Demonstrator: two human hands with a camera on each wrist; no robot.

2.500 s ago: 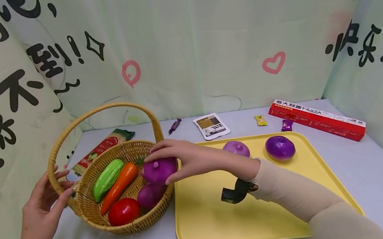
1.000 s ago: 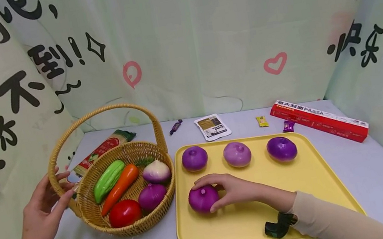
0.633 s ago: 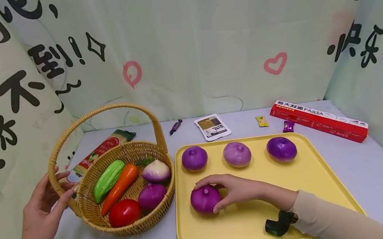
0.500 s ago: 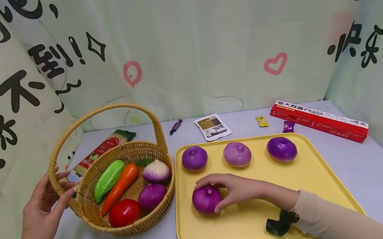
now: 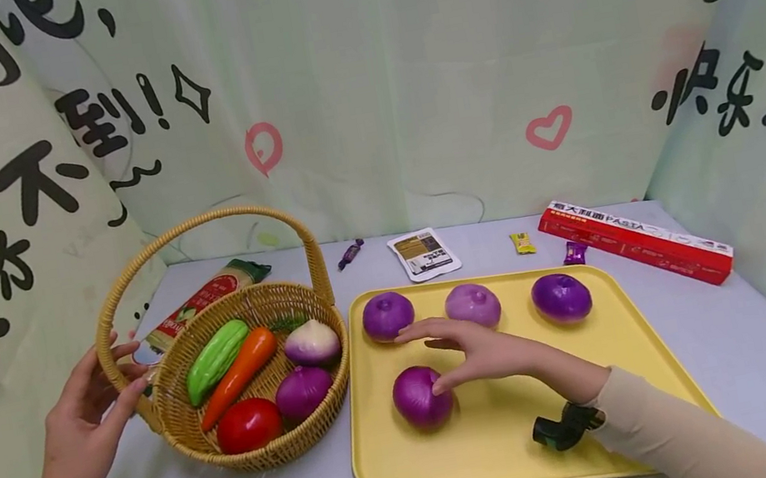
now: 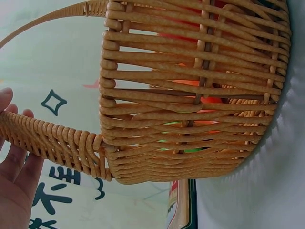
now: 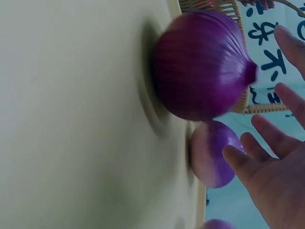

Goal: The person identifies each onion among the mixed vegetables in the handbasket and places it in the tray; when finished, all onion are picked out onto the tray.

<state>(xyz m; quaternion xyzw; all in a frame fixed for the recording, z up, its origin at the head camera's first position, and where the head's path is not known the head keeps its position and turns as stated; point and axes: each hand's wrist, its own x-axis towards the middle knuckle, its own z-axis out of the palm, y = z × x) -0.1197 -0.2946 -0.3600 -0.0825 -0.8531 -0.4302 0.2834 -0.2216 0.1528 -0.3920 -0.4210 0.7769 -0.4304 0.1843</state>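
One onion (image 5: 419, 400) — neck (image 7: 250, 72) up, long axis near upright; right hand (image 5: 476, 348) beside

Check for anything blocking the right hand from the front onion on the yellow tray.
Nothing visible blocks it: the right wrist view shows a bare gap between the right hand and the front onion. The back-left onion on the yellow tray sits farther back.

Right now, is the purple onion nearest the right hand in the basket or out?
Out: the purple onion rests on the yellow tray, beside the wicker basket, the right hand open above it.
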